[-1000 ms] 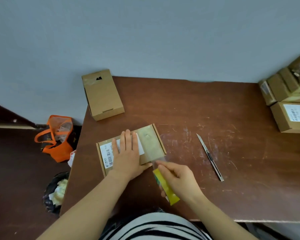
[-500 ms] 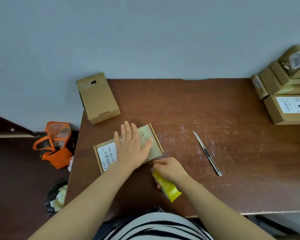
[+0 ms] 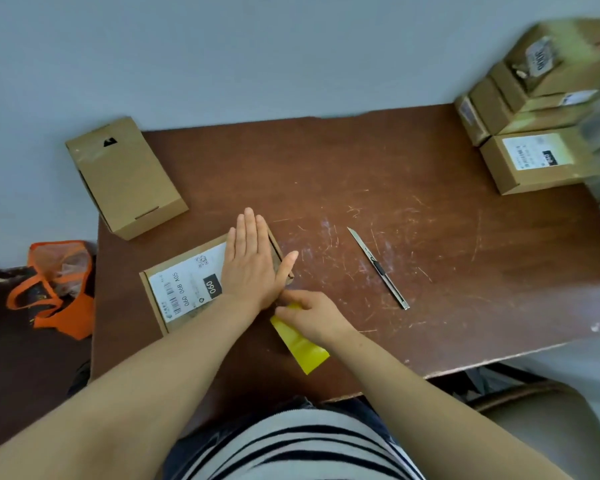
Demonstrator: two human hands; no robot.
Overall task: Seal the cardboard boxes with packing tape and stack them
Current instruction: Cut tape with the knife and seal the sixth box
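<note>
A flat cardboard box [image 3: 184, 289] with a white shipping label lies on the brown table [image 3: 395, 202] in front of me. My left hand [image 3: 252, 263] presses flat on the box's right part with straight fingers. Just below the box's right corner, my right hand [image 3: 310, 315] grips a yellow tape roll [image 3: 300, 342] held on edge against the table. Any tape strip between roll and box is hidden under my hands. A second, taller cardboard box [image 3: 125, 178] sits at the table's far left corner.
A utility knife [image 3: 378, 268] with its blade out lies right of my hands. Several labelled cardboard boxes [image 3: 534, 133] are stacked at the far right. An orange bag [image 3: 59, 289] stands on the floor left of the table. A wall runs behind.
My left hand slid rightward across the box, uncovering the label. My right hand with the tape roll moved in close to the box's right corner.
</note>
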